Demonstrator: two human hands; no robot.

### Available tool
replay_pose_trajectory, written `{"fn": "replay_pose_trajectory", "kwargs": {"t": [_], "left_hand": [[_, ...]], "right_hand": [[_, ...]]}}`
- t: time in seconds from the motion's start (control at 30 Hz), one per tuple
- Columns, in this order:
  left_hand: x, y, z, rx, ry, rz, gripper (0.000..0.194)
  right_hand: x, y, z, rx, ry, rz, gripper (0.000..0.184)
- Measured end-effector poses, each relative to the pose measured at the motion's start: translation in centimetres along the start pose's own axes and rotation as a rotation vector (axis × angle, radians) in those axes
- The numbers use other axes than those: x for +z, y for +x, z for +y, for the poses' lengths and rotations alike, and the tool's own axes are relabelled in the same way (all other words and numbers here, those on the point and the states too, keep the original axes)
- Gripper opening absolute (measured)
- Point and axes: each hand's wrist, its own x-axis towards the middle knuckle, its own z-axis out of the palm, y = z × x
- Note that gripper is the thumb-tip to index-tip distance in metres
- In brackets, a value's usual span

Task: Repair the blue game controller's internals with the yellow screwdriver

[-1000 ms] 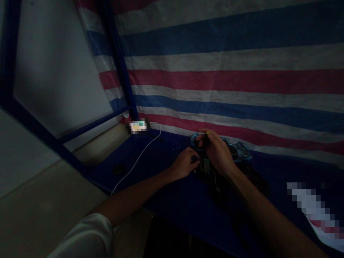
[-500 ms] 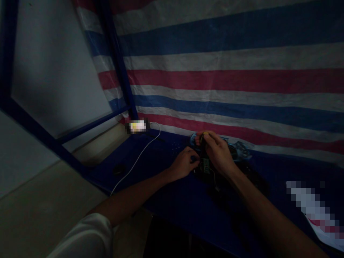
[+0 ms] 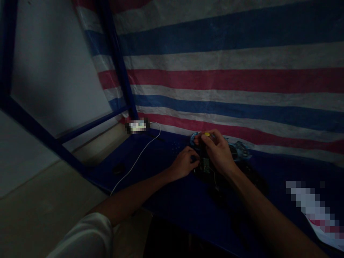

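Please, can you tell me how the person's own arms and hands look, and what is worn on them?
The left hand and right hand are bare, without gloves, and both forearms are bare too. The left arm comes from a short white fabric sleeve; the right sleeve is out of view. No watch or bracelet can be seen, though the light is dim.

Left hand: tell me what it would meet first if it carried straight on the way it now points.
Probably the small green circuit board, just past the fingertips of the left hand. The light is dim, so depth is unclear. The right hand lies close beyond.
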Motion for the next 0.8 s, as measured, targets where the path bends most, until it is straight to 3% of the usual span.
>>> {"fn": "replay_pose_trajectory", "kwargs": {"t": [0.27, 0.37, 0.5, 0.8], "left_hand": [[-0.05, 0.08, -0.03, 0.001, 0.020, -0.002, 0.008], [0.00, 0.10, -0.12, -0.003, 0.014, 0.001, 0.008], [-0.07, 0.08, -0.01, -0.004, 0.007, 0.003, 0.009], [-0.06, 0.03, 0.11, -0.007, -0.004, -0.006, 0.009]], "right_hand": [[0.02, 0.16, 0.15, -0.038, -0.066, -0.044, 0.027], [-0.05, 0.13, 0.19, -0.012, -0.045, -0.029, 0.018], [-0.07, 0.11, 0.27, -0.042, -0.056, 0.020, 0.025], [0.11, 0.05, 0.11, -0.008, -0.053, -0.035, 0.019]]}}
